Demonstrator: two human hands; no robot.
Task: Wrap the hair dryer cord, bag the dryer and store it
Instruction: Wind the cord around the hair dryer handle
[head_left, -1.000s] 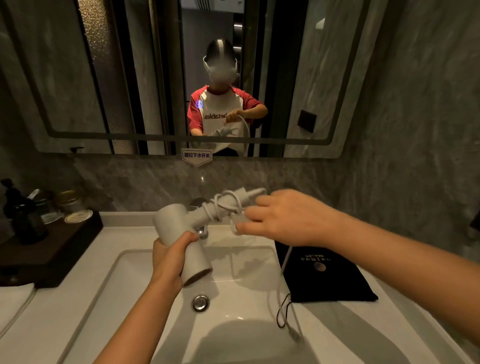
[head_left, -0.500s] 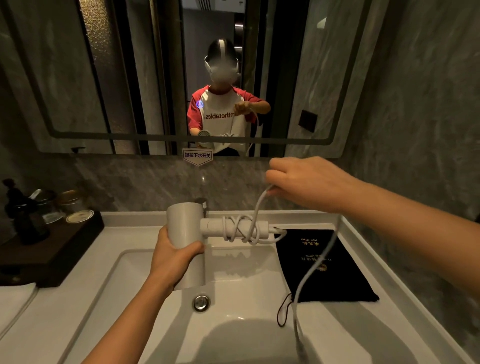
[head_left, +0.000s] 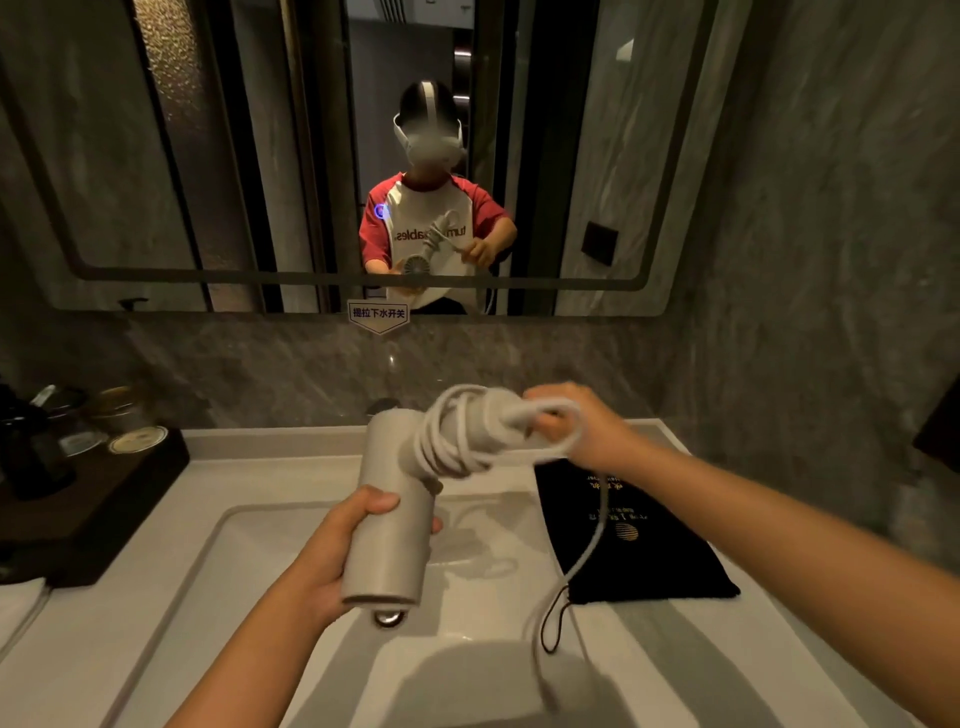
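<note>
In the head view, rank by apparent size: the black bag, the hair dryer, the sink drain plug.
1. Black bag and hair dryer: look alike; the dryer is nearer the camera, so unsure.
2. Sink drain plug: clearly smallest, partly hidden.

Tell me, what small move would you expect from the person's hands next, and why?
Probably another loop: the right hand carries the white cord around the handle of the pale grey hair dryer again. The left hand grips the barrel, several coils already sit on the handle, yet a long stretch hangs loose over the white sink. The flat black drawstring bag lies waiting.
</note>
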